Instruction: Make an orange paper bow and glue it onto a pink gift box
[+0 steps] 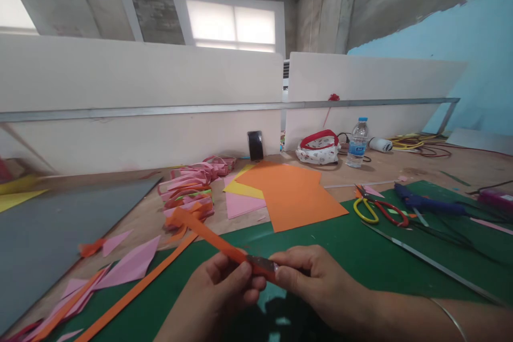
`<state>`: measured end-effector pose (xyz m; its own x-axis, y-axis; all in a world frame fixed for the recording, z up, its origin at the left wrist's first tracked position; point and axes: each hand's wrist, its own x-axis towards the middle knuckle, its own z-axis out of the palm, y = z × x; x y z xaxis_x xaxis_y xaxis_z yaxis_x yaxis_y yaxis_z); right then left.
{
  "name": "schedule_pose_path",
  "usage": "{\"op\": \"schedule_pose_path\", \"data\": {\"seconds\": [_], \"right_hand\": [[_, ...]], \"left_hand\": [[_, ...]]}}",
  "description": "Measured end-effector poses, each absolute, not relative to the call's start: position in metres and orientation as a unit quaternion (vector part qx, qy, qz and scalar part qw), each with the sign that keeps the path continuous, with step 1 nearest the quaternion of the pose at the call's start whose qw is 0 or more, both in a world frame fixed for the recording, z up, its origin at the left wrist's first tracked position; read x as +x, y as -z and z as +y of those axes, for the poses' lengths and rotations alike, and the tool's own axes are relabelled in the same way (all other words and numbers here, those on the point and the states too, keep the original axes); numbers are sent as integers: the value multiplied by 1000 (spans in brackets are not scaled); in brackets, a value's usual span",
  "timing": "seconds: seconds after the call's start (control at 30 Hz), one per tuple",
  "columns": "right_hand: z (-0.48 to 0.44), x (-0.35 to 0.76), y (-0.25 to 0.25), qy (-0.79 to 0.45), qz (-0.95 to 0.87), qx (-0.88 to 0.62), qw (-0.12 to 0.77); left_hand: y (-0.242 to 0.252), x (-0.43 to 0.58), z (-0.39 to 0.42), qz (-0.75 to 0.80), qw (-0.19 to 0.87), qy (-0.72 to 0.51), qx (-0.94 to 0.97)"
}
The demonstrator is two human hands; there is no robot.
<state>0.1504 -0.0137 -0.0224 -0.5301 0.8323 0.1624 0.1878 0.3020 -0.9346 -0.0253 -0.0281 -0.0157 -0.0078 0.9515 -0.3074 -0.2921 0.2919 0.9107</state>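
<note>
My left hand (224, 286) pinches an orange paper strip (208, 235) between thumb and fingers, low over the green mat (224, 326). The strip's far end is curled and rises toward the pile of pink and orange strips. My right hand (316, 278) is closed on a dark, flat, blade-like piece (260, 263) that lies along the strip near my left thumb. Most of that piece is hidden in my fingers, so its exact kind cannot be made out. Another long orange strip (140, 286) lies left of my left hand.
Orange sheets (296, 192) lie ahead, over yellow and pink ones. Looped paper strips (188, 187) are piled beside them. To the right are scissors (380, 211), a blue glue gun (428, 203) and a metal ruler (433, 262). Behind stand a phone (255, 145), a pouch (318, 148) and a bottle (357, 144).
</note>
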Motion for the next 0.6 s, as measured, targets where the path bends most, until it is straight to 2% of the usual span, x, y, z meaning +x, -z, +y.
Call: {"op": "schedule_pose_path", "data": {"seconds": [0.6], "right_hand": [[-15,149,21,-506,-726,-332,327]], "left_hand": [[11,-23,-31,512,642,-440,363]]}}
